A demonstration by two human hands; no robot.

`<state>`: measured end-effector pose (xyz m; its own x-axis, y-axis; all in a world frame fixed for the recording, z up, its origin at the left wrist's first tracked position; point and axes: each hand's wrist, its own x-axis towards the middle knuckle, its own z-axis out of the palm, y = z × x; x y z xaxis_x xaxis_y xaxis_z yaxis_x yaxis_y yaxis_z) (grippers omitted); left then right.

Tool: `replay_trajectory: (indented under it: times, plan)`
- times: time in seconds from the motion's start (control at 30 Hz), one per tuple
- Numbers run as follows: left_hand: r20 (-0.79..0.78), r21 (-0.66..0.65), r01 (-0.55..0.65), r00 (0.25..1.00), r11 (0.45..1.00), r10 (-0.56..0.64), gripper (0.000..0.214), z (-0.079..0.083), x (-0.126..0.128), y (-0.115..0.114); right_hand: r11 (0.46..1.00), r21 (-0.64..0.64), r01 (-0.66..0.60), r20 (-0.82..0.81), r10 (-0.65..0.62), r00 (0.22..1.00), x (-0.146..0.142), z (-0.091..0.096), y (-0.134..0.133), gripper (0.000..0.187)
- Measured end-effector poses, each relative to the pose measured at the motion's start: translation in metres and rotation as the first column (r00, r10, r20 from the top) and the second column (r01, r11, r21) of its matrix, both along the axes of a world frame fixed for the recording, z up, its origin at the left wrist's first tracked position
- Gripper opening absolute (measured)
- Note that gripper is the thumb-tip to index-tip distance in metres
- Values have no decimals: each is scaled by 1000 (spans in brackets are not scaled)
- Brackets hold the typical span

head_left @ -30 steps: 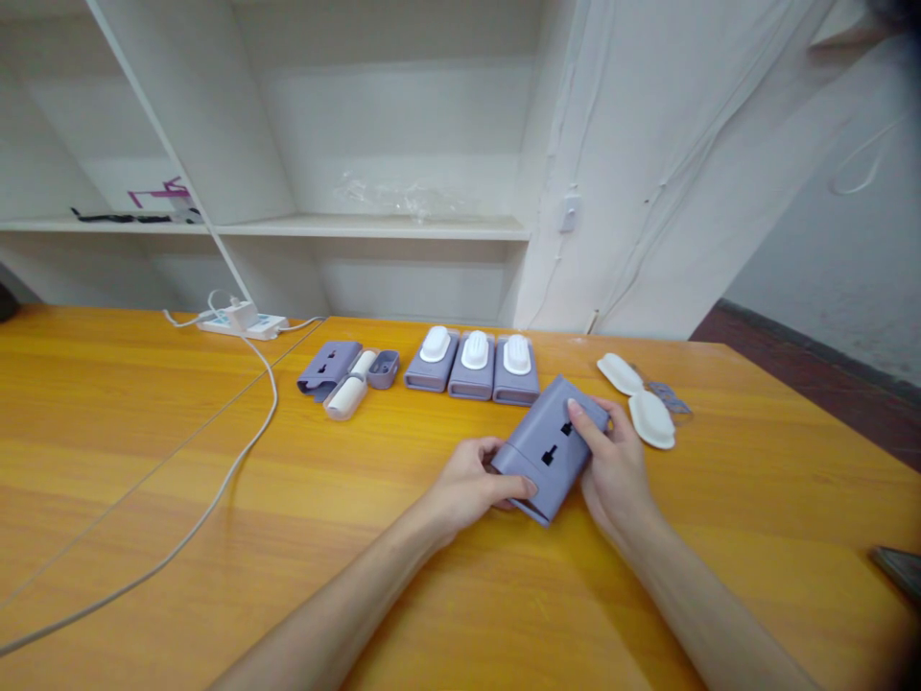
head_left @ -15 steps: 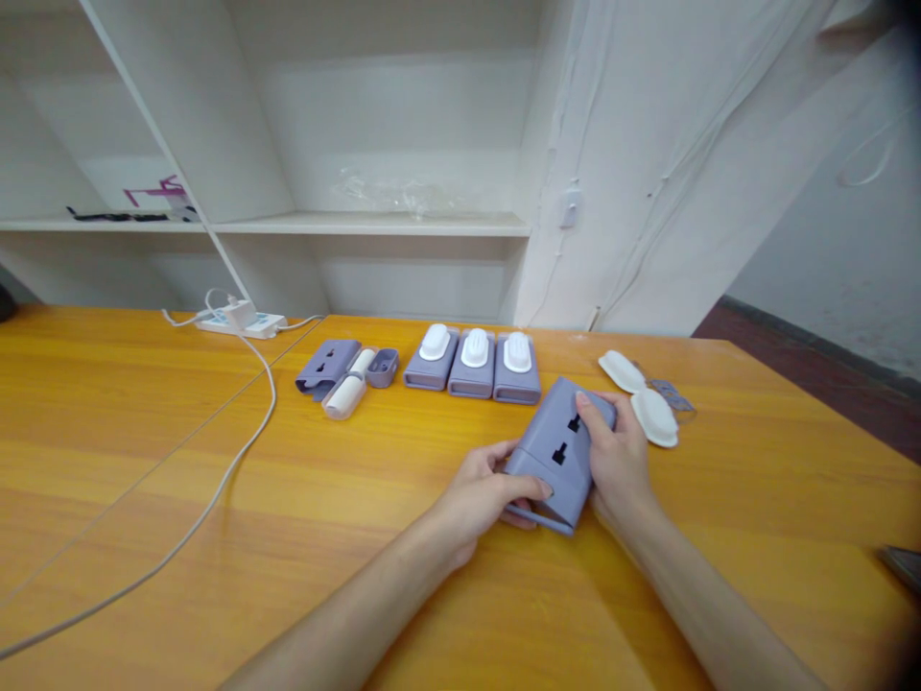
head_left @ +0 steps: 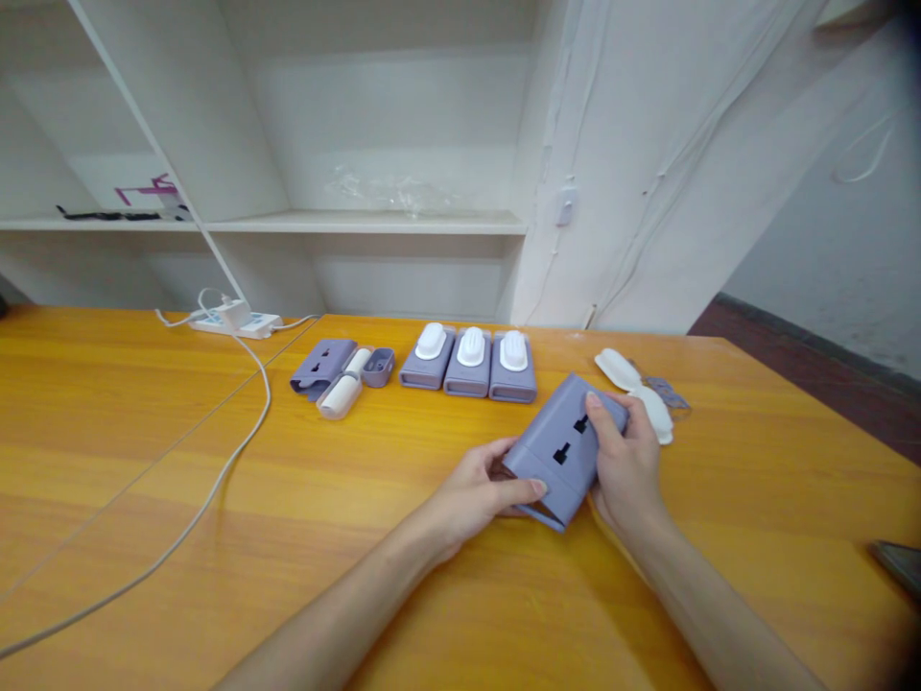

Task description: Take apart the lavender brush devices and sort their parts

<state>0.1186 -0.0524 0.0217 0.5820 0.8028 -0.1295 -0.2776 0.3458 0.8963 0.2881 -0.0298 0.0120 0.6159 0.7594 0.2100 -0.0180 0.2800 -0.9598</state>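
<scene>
Now the lilac case (head_left: pixel 572 439) is held further right.

White shelves (head_left: pixel 366 223) and wooden table (head_left: pixel 345 480) suggest a workroom.

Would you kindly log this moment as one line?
left hand: holding purple case | right hand: holding same case | beyond: three white-topped boxes

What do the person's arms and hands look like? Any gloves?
No gloves: the left hand and right hand are bare. Both forearms are bare too, with no sleeve, watch or bracelet showing. No ring shows, though parts of both hands are hidden.
</scene>
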Motion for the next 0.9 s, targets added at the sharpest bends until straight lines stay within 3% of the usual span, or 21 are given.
replay_trajectory:
  times: [0.17,0.37,0.5,0.7,0.9]
  plan:
    - [-23,3,46,999,999,-46,49,6,-3,1,998,-14,-62,-8,62,998,-4,2,-2,32]
    - [-36,27,-175,984,984,176,49,0,10,-10,998,-29,-62,-83,60,995,-4,3,0,33]
    - [-74,-37,-142,987,989,139,52,-1,11,-10,994,-46,-95,-54,93,994,-4,2,-1,33]
    - [-82,-106,29,996,994,-38,69,-2,3,-6,957,-100,-271,87,280,956,-4,10,-6,30]
    - [-99,-125,54,993,991,-66,75,9,-2,-7,940,-108,-325,84,334,939,-6,20,-12,32]
